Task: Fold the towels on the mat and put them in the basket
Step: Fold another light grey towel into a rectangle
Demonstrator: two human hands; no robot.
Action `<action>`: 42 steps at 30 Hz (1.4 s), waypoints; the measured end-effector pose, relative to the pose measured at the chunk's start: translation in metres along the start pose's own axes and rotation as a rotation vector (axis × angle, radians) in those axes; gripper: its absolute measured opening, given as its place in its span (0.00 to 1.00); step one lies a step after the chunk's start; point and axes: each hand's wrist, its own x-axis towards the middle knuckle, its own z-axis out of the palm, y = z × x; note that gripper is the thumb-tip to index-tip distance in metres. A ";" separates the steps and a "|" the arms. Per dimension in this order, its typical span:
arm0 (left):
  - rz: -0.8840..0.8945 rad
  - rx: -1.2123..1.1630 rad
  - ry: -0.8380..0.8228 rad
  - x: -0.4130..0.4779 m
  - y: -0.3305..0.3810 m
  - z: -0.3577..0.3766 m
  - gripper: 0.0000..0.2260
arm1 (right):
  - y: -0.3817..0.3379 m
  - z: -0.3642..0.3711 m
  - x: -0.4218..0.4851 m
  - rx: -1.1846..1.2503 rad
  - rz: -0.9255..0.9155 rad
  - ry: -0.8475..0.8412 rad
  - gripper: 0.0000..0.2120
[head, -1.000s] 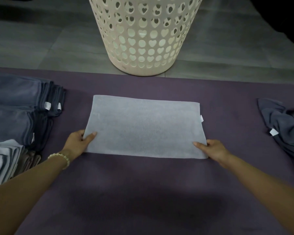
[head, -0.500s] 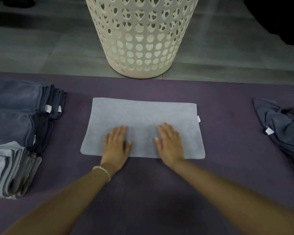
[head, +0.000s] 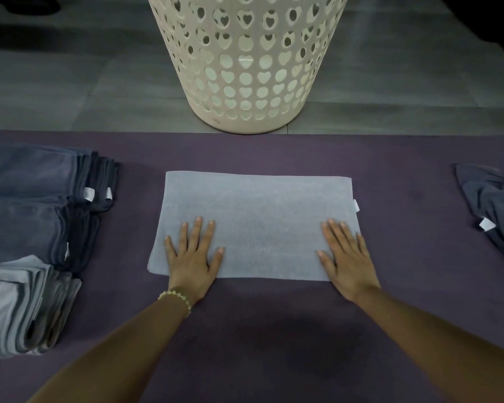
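A light grey towel (head: 259, 216), folded into a flat rectangle, lies in the middle of the purple mat (head: 274, 315). My left hand (head: 194, 255) presses flat on its near left part, fingers spread. My right hand (head: 346, 257) lies flat on its near right part, fingers apart. Neither hand grips anything. A cream basket (head: 245, 62) with heart-shaped holes stands on the grey floor just beyond the mat's far edge.
Stacks of folded dark blue towels (head: 41, 199) and folded light grey towels (head: 18, 306) sit on the mat at the left. A crumpled dark blue towel (head: 495, 210) lies at the right edge.
A second ago both hands held the towel's near corners. They then moved to its centre, and now they have slid apart outward, flat on the towel.
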 end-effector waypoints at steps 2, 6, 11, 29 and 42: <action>-0.054 -0.019 0.003 0.001 -0.006 -0.002 0.34 | 0.011 -0.005 -0.003 0.004 0.049 -0.017 0.34; -0.197 -0.124 0.029 0.002 -0.018 -0.008 0.38 | 0.012 -0.011 -0.005 0.015 0.073 -0.036 0.37; -0.373 -0.423 0.183 0.002 -0.031 -0.027 0.30 | -0.032 -0.018 0.004 0.158 -0.021 -0.011 0.37; -0.027 -1.149 -0.319 0.018 -0.014 -0.092 0.30 | -0.234 -0.059 0.066 1.355 0.100 -0.408 0.22; 0.088 -0.933 0.043 0.040 0.049 -0.060 0.17 | -0.114 -0.066 0.064 1.193 0.092 0.009 0.17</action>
